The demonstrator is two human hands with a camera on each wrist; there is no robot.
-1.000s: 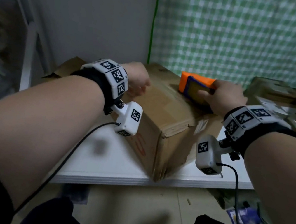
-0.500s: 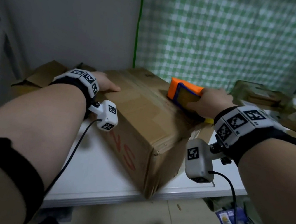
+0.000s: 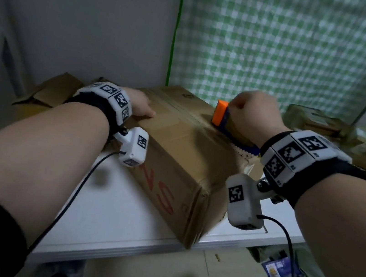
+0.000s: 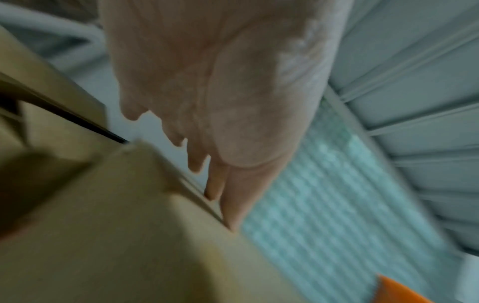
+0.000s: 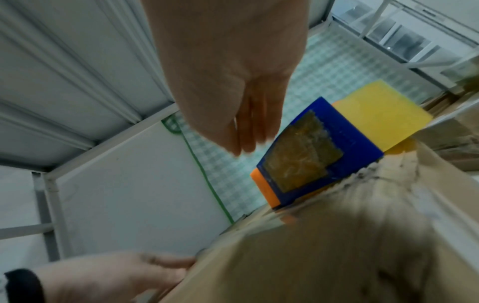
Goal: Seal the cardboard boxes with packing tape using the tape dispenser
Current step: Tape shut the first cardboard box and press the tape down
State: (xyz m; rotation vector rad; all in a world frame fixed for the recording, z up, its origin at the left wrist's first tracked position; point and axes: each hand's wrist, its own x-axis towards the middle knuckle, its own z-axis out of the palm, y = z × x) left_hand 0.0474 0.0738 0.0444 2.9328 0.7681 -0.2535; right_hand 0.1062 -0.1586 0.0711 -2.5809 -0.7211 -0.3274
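Observation:
A brown cardboard box [image 3: 186, 153] with red lettering stands on the white table [image 3: 117, 212]. My left hand [image 3: 142, 108] lies flat on the box's top left edge; the left wrist view shows its fingers [image 4: 228, 194] straight along that edge. The tape dispenser [image 3: 221, 118], orange, blue and yellow, stands tilted on the box top by the centre seam. My right hand [image 3: 252, 118] is right behind it. In the right wrist view its fingers [image 5: 246, 133] are straight above the dispenser [image 5: 324, 155]; I cannot tell whether they touch it.
Flattened cardboard [image 3: 52, 93] lies at the table's back left. Other wrapped boxes [image 3: 317, 128] are piled at the right. A green checked curtain [image 3: 287, 47] hangs behind. Bags and litter [image 3: 281, 269] lie on the floor under the table's right end.
The left hand slid from the box top to its left edge and flattened. The dispenser tipped up onto its edge, and the right hand's fingers straightened from their grip on it.

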